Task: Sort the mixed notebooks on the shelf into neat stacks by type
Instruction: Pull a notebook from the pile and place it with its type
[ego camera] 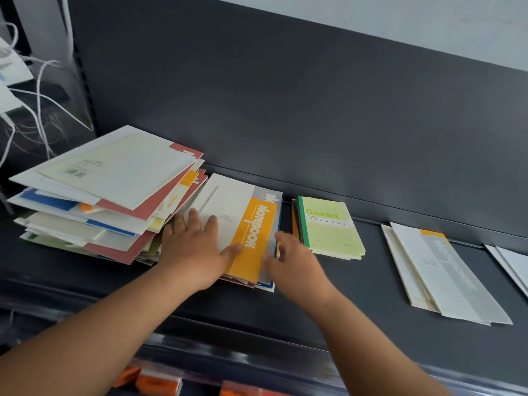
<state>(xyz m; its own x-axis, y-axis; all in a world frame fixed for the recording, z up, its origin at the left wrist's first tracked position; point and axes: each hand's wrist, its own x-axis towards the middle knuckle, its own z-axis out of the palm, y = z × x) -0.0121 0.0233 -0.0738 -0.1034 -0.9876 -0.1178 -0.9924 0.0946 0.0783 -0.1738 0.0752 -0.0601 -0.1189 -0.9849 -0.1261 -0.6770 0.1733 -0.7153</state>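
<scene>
Wide and flat at the left grip (191, 250): fingers spread across the white part of the top notebook (251, 238), thumb reaching onto its orange band printed "Notebook". Nothing curled round, only pressing down on the cover.

Narrower at the right grip (294, 261): fingers bent in against the right edge of the same notebook, thumb lying toward its near corner. Blurred there, so cannot tell whether pinching the edge or merely touching it.

Under that notebook, a low middle stack (265, 285) with red and blue edges showing at the near side. Just left and touching it, a tall untidy pile (108, 195) of mixed notebooks, fanned at odd angles, a pale cover with a barcode on top, red, blue and white covers below. Just right of the middle stack, a small stack of green Gambit notebooks (328, 227), with an orange-edged one (293, 218) behind its left side. Well apart to the right, a stack of white notebooks with a grey band (445, 275), lying askew, and more white covers (514, 264) cut off at the frame's edge.

All on a dark grey shelf (357, 281) with a matching back panel (285, 110) and pale wall above. White cords (43, 95) hanging at the left. Below the shelf's front lip, orange items (157, 384), too blurred to name.
</scene>
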